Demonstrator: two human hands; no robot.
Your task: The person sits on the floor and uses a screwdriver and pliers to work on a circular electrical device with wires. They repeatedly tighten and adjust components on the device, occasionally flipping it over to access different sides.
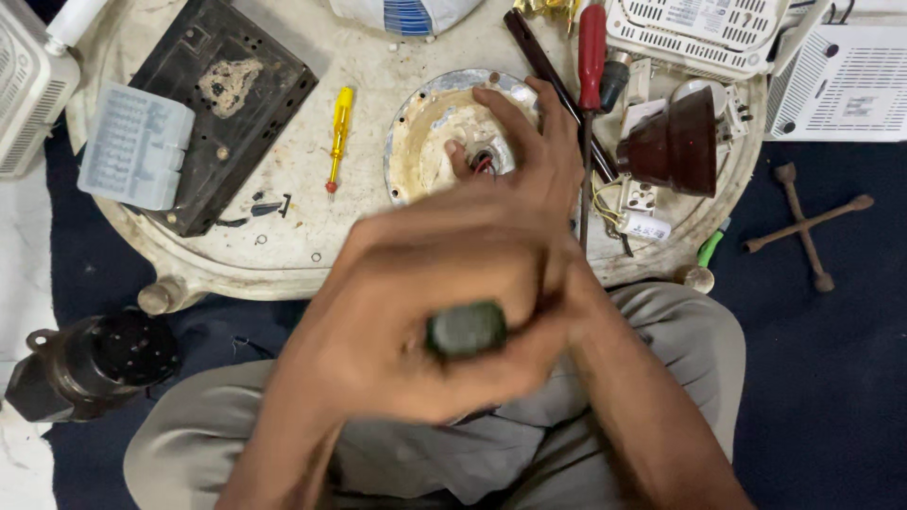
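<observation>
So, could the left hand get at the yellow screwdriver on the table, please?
Probably yes: the yellow screwdriver lies uncovered on the round table, but the left hand already grips a dark handle.

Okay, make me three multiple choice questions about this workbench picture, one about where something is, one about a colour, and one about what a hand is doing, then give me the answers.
1. Where does the yellow screwdriver lie?
A. left of the round metal housing
B. on the dark floor
C. on the white box at top right

2. What colour is the handle of the long screwdriver near the top?
A. green
B. red
C. blue

3. What is the left hand doing?
A. lying flat and open
B. gripping a dark round-ended handle
C. resting on the cross wrench

Answers: 1 A, it lies on the round tabletop beside the housing. 2 B, the handle is plainly red. 3 B, its fingers close around the blurred handle.
</observation>
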